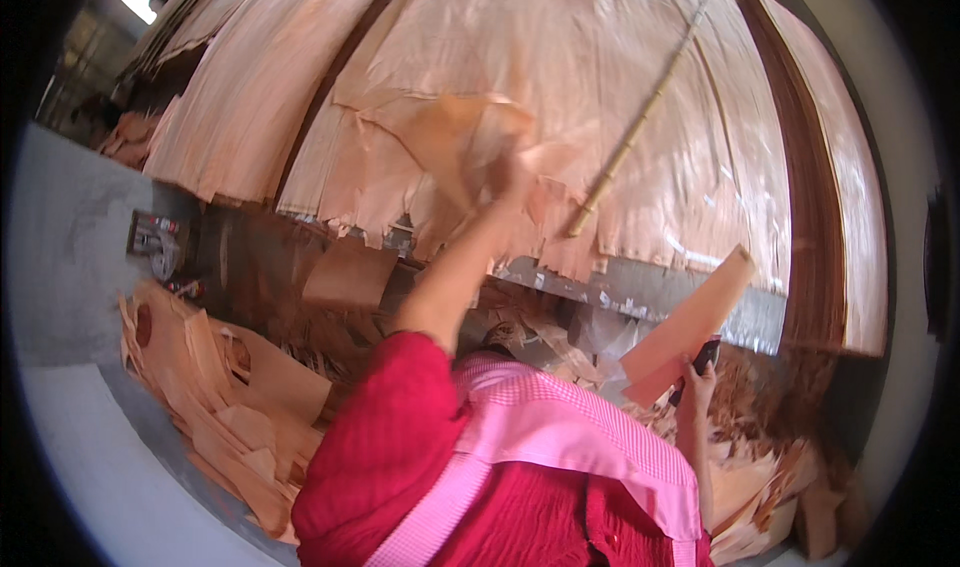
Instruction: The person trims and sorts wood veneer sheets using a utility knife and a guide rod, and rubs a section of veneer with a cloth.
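Left hand, head view: the left hand point(508, 175) is over the sheet stack point(590, 47), at the loose tan piece point(437, 139). Motion blur covers the fingers; whether they are apart or clamped cannot be told.
Loose tan piece: on or just above the stack, towards its near ragged edge. Judged thin and liable to split; lift with a broad, flat grip and draw along its length.
Right hand: the right hand point(698, 379) is low at the right, fingers wrapped around a dark object point(708, 353), kind unclear.
Long strip: the long strip point(692, 315) slants up beside that hand; whether it is gripped cannot be told. Keep it clear of the stack edge to avoid snagging.
Bamboo pole: the bamboo pole point(640, 117) lies across the stack, right of the left hand. Avoid dragging pieces against it.
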A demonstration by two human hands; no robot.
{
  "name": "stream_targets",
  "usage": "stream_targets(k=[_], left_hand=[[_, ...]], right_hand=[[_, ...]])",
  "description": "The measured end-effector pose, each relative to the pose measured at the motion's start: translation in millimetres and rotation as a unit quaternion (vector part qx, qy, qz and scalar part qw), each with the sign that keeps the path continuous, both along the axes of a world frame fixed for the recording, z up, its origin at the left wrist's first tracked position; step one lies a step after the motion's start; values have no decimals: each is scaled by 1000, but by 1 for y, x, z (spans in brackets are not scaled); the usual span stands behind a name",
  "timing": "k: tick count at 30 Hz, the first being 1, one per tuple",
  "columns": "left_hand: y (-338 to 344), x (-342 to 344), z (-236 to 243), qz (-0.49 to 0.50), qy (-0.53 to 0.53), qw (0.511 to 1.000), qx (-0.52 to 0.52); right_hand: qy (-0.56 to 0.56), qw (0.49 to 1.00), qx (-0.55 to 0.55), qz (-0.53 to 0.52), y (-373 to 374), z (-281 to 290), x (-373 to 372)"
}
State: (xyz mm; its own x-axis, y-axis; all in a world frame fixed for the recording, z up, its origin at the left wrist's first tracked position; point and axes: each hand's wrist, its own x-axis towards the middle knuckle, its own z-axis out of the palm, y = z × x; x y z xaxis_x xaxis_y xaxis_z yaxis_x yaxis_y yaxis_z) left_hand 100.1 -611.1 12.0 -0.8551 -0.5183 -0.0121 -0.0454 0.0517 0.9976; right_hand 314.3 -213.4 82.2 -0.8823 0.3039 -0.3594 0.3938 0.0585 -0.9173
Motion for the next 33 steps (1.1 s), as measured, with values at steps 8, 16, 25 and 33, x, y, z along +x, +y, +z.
stream_targets(k=[8,16,25,33], left_hand=[[-213,276,19,217,-81,903,-362],[-229,458,-50,76,-282,787,-543],[92,113,17,-109,-64,823,-553],[161,32,-9,-233,-126,964,-33]], right_hand=[[-122,882,18,-455,222,-103,283],[-195,703,191,-656,225,-96,539],[-62,771,259,-579,367,-86,518],[158,981,-9,-108,365,-145,169]])
